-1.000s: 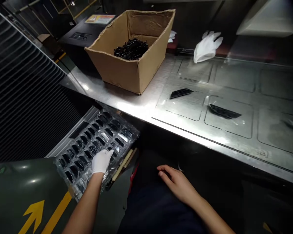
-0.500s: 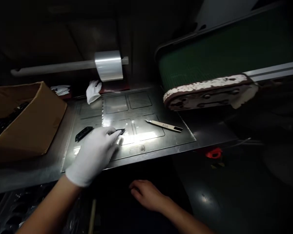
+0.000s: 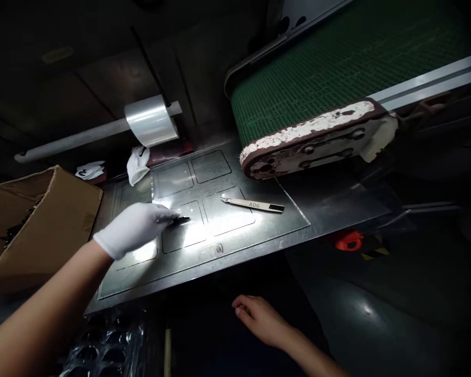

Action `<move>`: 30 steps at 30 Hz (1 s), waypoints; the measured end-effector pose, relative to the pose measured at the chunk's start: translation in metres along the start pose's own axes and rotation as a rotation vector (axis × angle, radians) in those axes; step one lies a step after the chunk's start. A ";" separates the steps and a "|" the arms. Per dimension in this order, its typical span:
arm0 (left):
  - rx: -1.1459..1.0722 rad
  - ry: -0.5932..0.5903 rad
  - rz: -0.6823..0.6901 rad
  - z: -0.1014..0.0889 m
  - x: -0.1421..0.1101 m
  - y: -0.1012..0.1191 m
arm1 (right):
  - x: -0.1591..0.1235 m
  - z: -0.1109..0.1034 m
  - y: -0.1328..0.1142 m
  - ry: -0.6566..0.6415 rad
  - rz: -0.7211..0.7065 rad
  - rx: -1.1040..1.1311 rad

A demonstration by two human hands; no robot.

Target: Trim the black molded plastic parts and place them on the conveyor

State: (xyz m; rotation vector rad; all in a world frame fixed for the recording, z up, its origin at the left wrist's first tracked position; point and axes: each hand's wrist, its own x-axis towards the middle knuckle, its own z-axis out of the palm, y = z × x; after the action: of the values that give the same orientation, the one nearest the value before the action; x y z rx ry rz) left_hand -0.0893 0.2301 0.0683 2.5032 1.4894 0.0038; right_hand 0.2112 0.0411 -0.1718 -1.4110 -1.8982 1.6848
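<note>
My left hand (image 3: 135, 228), in a white glove, reaches over the metal plate (image 3: 220, 272) lying on the bench. Its fingertips are closed on a small dark plastic part (image 3: 181, 220), held low over the plate's drawn outlines; whether the part touches the plate I cannot tell. The glove hides some of it. To its right lies a pale craft knife (image 3: 253, 204) marked A06. My right hand (image 3: 259, 317) is bare and hangs below the bench's front edge, fingers loosely curled together with nothing seen in them.
At the left stands a cardboard box (image 3: 58, 225) with dark parts inside. Behind the plate are a film roll (image 3: 151, 120) on a bar and a crumpled white glove (image 3: 138, 165). A green conveyor (image 3: 317, 89) overhangs the right. A clear moulded tray (image 3: 135, 340) sits below the bench.
My view has shifted and tilted. The dark part seen left of my left hand before no longer shows. My left hand has turned flatter, still pinching a dark part; my right hand stays curled.
</note>
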 end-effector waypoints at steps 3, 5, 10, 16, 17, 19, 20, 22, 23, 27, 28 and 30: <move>-0.055 -0.036 -0.016 -0.004 0.003 -0.009 | 0.003 -0.006 -0.001 0.013 -0.007 0.003; -0.041 -0.030 0.007 -0.001 -0.003 -0.004 | 0.004 -0.009 0.000 0.031 -0.004 0.009; 0.086 0.056 0.050 0.016 -0.025 0.016 | 0.001 -0.007 0.002 0.054 0.021 0.019; 0.193 0.036 0.067 0.020 -0.025 0.020 | -0.004 0.001 0.001 0.030 0.033 -0.004; 0.200 0.026 0.067 0.019 -0.025 0.020 | -0.004 0.001 0.001 0.030 0.033 -0.007; 0.195 0.003 0.064 0.016 -0.023 0.020 | -0.003 0.002 0.000 0.032 0.034 -0.010; 0.179 -0.009 0.061 0.014 -0.022 0.019 | -0.003 0.002 0.001 0.033 0.035 -0.010; 0.119 -0.034 0.047 0.009 -0.017 0.015 | -0.001 0.002 0.002 0.034 0.041 -0.007; 0.077 -0.050 0.036 0.006 -0.013 0.012 | 0.000 0.002 0.002 0.033 0.045 -0.005; -0.099 -0.117 -0.051 -0.012 0.004 -0.009 | 0.003 0.003 0.005 0.025 0.057 0.003; -0.129 -0.120 -0.084 -0.018 0.006 -0.014 | 0.002 0.003 0.006 0.025 0.060 0.005; -0.153 -0.053 -0.174 -0.032 0.004 -0.018 | 0.002 0.001 0.007 0.030 0.063 0.013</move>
State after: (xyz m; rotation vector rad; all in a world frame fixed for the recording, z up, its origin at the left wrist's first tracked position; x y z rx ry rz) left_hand -0.1066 0.2484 0.0951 2.2321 1.6154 0.0207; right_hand 0.2131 0.0408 -0.1787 -1.4982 -1.8423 1.6906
